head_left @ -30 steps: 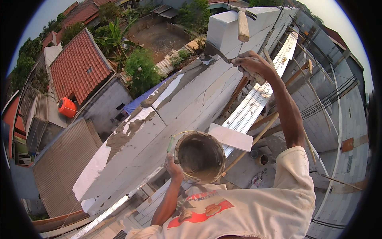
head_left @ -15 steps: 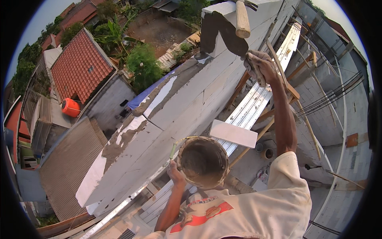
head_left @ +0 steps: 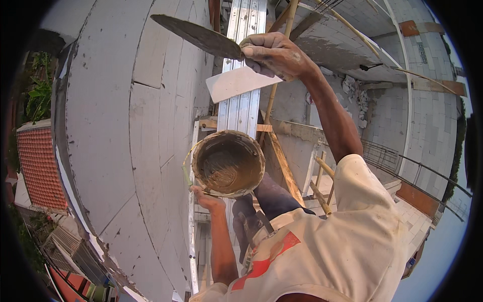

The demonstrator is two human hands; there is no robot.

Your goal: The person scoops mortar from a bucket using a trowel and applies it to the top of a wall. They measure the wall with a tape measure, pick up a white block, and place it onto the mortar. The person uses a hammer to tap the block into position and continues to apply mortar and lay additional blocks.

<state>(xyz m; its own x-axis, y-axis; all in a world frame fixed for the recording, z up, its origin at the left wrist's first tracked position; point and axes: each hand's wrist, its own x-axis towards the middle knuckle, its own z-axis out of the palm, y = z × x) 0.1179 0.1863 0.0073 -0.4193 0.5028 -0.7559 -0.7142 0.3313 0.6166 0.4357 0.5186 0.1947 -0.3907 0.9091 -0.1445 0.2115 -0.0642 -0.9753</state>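
Note:
My right hand (head_left: 276,56) is closed round a trowel, its handle mostly hidden in my fingers. The dark, mortar-smeared trowel blade (head_left: 198,36) points left toward the block wall, apart from it. Lower down, my left hand (head_left: 207,199) grips a round bucket (head_left: 195,166) at its lower left edge, beside the green sleeve of its wire handle. Wet grey-brown mortar (head_left: 226,168) lies inside the bucket, which is tilted so its mouth faces up at me. Partly behind my right hand, a pale lightweight block (head_left: 234,84) rests across the metal planks.
On the left runs a tall wall of pale blocks (head_left: 113,126) with mortar along its top edge. Ribbed metal planks (head_left: 236,113) form a narrow walkway below me. Bamboo poles (head_left: 274,100) and timber (head_left: 284,168) stand right of it, above a lower floor. A red tiled roof (head_left: 43,163) lies beyond the wall.
The trowel has come away from the hammer and mortared block on the wall top, down toward the bucket. My view has turned downward, and my left hand still holds the bucket.

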